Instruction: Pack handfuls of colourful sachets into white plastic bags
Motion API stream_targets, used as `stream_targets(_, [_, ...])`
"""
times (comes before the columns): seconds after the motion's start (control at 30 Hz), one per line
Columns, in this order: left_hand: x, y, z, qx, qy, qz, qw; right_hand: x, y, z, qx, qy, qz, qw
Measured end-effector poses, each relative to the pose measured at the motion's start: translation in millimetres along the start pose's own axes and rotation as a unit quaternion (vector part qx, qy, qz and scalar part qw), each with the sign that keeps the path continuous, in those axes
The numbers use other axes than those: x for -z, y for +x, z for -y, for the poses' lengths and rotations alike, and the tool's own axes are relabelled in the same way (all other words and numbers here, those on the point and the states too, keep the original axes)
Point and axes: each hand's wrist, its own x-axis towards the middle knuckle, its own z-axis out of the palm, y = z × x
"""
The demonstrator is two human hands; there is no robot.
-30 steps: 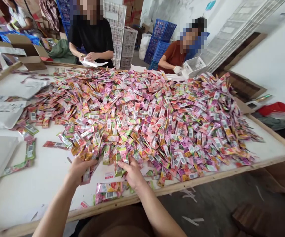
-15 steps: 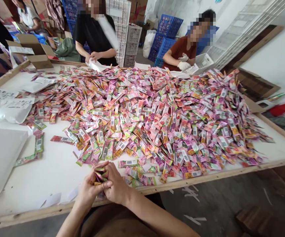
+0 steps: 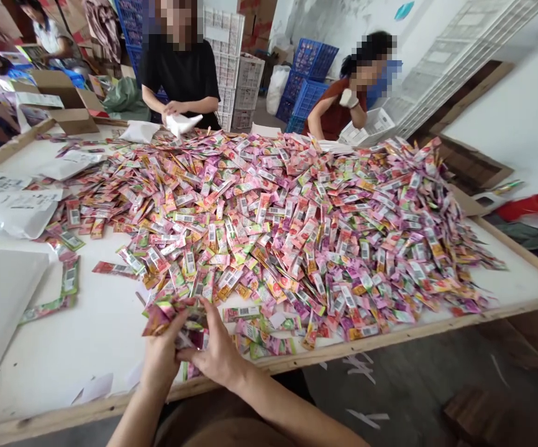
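Close to the table's near edge, my left hand (image 3: 164, 351) is closed round a bunch of colourful stick sachets (image 3: 159, 315); their ends poke out on its left side. My right hand (image 3: 220, 351) is beside it, thumb and fingers curved round more sachets of the same bunch. Part of the bunch shows below and between the hands, and the palms are hidden. Just beyond lies a wide heap of pink, green, orange and purple stick sachets (image 3: 292, 230). One green and pink sachet (image 3: 241, 313) lies flat right of my hands.
White packed bags with labels (image 3: 24, 211) and a large white sheet-like package (image 3: 3, 304) lie at left. An open carton (image 3: 76, 118) stands on the far left corner. Two people work across the table (image 3: 525, 282); one handles a white bag (image 3: 182, 123). Crates (image 3: 313, 59) stand behind them.
My hands have moved slightly apart, and the sachets now stick out left of my left hand. Across the table, one person lowered a white bag; the other raised a gloved hand.
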Motion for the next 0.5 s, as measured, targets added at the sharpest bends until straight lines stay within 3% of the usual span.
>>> stream_targets(0.13, [-9.9, -2.0, -17.9, 0.067, -0.185, 0.012, 0.980, 7.2, 3.0, 22.2, 0.030, -0.073, 0.007, 0.997])
stream_targets(0.27, [-13.0, -7.6, -26.1, 0.127, -0.203, 0.028, 0.970, 16.3, -4.1, 37.4, 0.074, -0.182, 0.026, 0.980])
stream_targets(0.37, [-13.6, -9.5, -29.6, 0.148, -0.201, 0.032, 0.968, 27.7, -12.3, 37.6, 0.044, -0.095, -0.003, 0.995])
stream_targets(0.43, [-17.5, -10.1, -33.1, 0.127, -0.213, 0.048, 0.968, 34.5, -17.3, 33.1, -0.043, 0.030, -0.056, 0.997])
stream_targets(0.5, [-25.0, -11.7, -36.9, 0.096, -0.195, 0.071, 0.973, 38.4, -20.7, 27.7, -0.158, 0.164, -0.084, 0.970])
